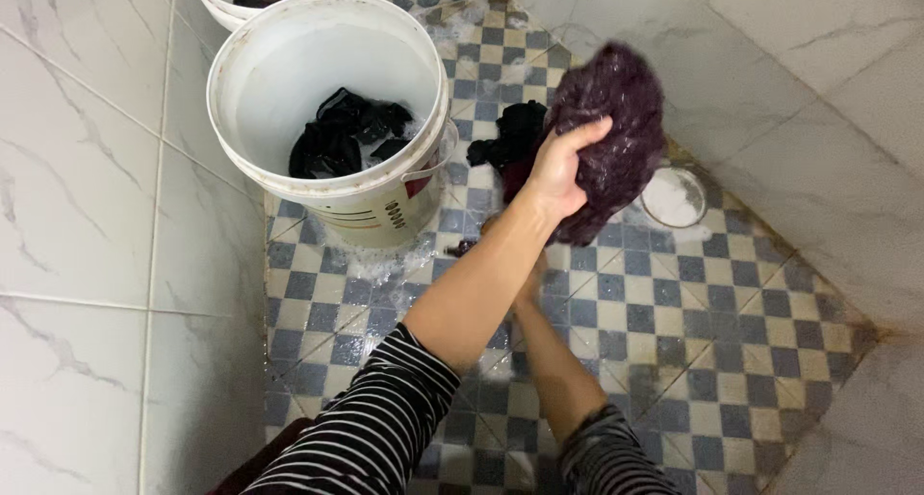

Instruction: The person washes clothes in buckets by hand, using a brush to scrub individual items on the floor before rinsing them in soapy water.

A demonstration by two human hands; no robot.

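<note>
L hand (556,173) gripping wet purple cloth (616,129), lifted | R hand hidden behind L arm, state unclear | dark clothes (346,134) already in white bucket (385,202) | black pile (515,134) left on floor

Right hand (527,281) mostly behind the left forearm (481,283); second bucket (226,4) perhaps half cropped.

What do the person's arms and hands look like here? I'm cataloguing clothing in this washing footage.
Both arms wear long sleeves of black fabric with thin white horizontal stripes, pushed up so the forearms are bare. The left striped sleeve bunches near the elbow; the right striped sleeve likewise. The left hand is bare, with no glove, ring or watch visible. The right hand is hidden behind the left forearm.
</note>
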